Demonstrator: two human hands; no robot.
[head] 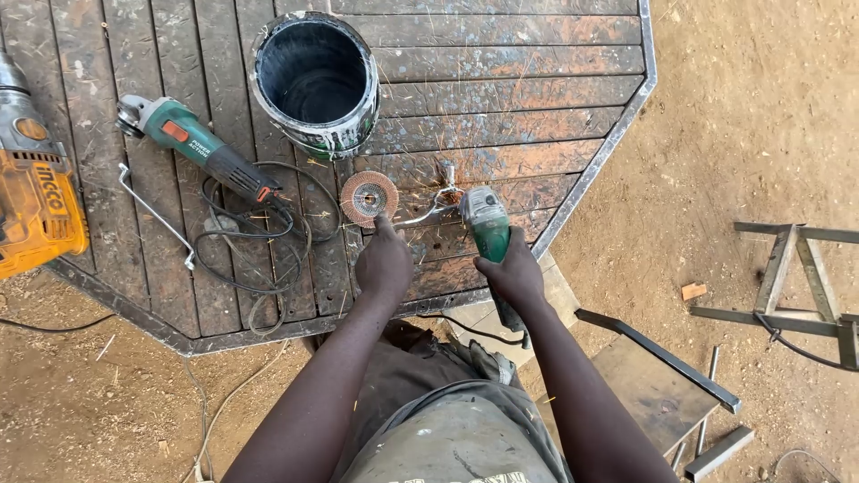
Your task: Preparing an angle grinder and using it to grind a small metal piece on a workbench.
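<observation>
The right hand (512, 273) is wrapped around a green grinder (488, 224) on the table (537, 98). The left hand (385, 261), loosely curled, touches a flap disc (369, 197) just left. A wrench (428, 213) lies between. Farther off stands a bucket (316, 80); left, another grinder (192, 143).

Outdoors in flat daylight — bare, reddish-brown dirt ground (752, 107) scattered with small debris. An octagonal counter (537, 107) of dark, rust-streaked metal slats fills the upper left. At right, a welded frame of grey steel bars (787, 277) — and loose steel bars (716, 452) on the dirt.
</observation>
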